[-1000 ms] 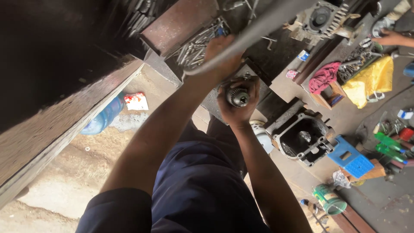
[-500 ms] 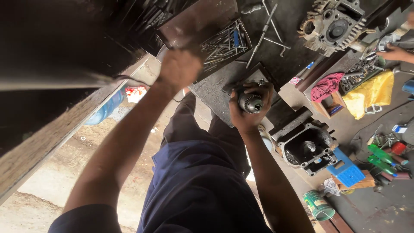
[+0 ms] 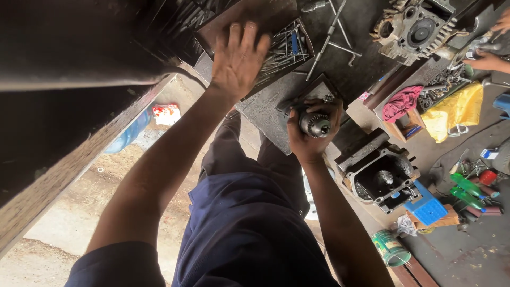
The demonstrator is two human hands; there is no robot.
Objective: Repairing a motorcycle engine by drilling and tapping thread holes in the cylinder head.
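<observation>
Table (image 3: pixel 372 69) of dark, grimy metal fills the upper right, carrying an engine head (image 3: pixel 417 29) near its far edge and a black casing (image 3: pixel 382 178) at its near side. Beside the casing lies a flat blue box (image 3: pixel 427 208) on a small wood block, and below it a green tin (image 3: pixel 390 248) lies on its side with a pale band round it. Yellow cloth (image 3: pixel 457 109) and a pink rag (image 3: pixel 401 102) sit further right, with green bottles (image 3: pixel 467 188) and a small red can beyond them. On the sandy floor at left lies a red-and-white wrapper (image 3: pixel 166 113) near a blue bottle (image 3: pixel 127 133). The left hand (image 3: pixel 239 58) is spread open, palm flat on a tray (image 3: pixel 287 48) of thin metal tools, grasping nothing. The right hand (image 3: pixel 313 133) is clenched round a drill chuck (image 3: pixel 316 125), its grip tight, held just over the table's near edge beside a grey plate (image 3: pixel 265 114).
</observation>
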